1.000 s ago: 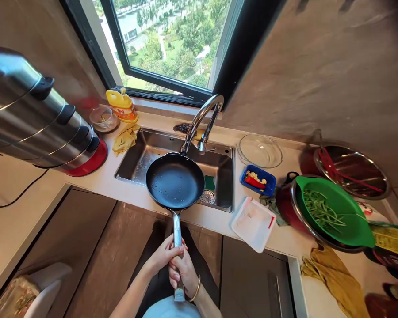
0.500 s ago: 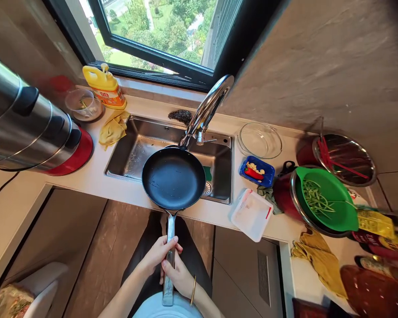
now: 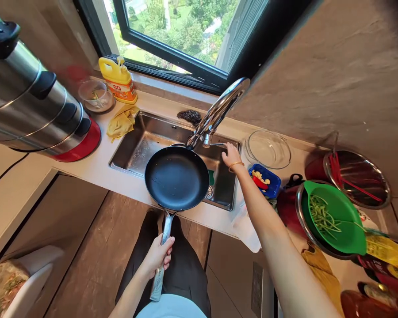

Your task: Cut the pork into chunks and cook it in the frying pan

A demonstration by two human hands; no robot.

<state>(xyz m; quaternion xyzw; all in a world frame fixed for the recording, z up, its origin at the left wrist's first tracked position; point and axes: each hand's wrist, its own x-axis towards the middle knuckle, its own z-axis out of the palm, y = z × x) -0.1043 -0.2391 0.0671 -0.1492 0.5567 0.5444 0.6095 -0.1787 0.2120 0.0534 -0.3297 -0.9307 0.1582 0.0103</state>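
A black frying pan (image 3: 177, 177) with a long metal handle lies level over the front rim of the steel sink (image 3: 128, 152). My left hand (image 3: 159, 253) is wrapped round its handle. Stretched out to the right of the sink, my right hand (image 3: 232, 156) has its fingers closed at the tip of the tap's lever (image 3: 218, 144). The chrome tap (image 3: 223, 104) arches up behind the pan, and no water shows from it. A few droplets dot the pan's dark surface. Beneath the pan, part of the sink is hidden.
Right of the sink stand a glass dish (image 3: 268, 149), a blue tray (image 3: 271, 180) with garlic and red pepper, a white plastic lid (image 3: 247, 229) and a green colander (image 3: 350, 221) of cut green strips. Left are a yellow cloth (image 3: 122, 123), a detergent jug (image 3: 119, 84) and a stacked steamer (image 3: 33, 97).
My right hand has left the pan's handle and reached forward and right to the tap lever. My left hand keeps its hold on the pan. The view has shifted slightly.
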